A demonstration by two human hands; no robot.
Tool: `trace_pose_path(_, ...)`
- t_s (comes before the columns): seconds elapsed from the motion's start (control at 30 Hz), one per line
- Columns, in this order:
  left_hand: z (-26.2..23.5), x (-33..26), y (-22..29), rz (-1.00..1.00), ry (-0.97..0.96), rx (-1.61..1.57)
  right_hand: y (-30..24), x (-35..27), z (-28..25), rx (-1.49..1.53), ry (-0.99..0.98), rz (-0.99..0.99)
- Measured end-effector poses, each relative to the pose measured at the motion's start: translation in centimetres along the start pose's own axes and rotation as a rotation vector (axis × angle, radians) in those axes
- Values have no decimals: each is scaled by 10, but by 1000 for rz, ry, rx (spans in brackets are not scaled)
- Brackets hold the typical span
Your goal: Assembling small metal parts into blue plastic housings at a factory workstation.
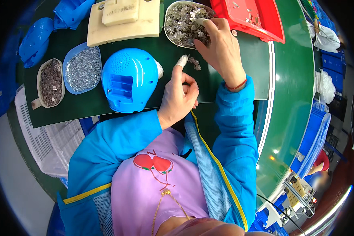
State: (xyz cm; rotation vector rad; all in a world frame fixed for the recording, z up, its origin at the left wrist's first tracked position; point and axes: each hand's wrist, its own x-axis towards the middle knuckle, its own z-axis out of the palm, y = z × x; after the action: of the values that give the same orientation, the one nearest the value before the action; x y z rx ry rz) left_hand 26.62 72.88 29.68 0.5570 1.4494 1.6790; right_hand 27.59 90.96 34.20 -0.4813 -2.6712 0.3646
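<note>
Head view: right hand fingers reach into oval tray.

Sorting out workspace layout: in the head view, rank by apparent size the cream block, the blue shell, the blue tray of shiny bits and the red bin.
1. cream block
2. blue shell, close to it
3. red bin, cut off by the frame, so unsure
4. blue tray
</note>
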Motion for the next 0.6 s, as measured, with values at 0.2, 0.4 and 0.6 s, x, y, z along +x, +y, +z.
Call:
trace_pose_path(0.2,-2,1,-3,2,-23,13,4,9,4,-54,-105,-10)
trace_pose_path(0.4,1,4,-4,33,35,-8,11,8,11,153,4,0)
trace_pose_path(0.6,12,25,-4,262,206,2,17,-1,10,373,96,123)
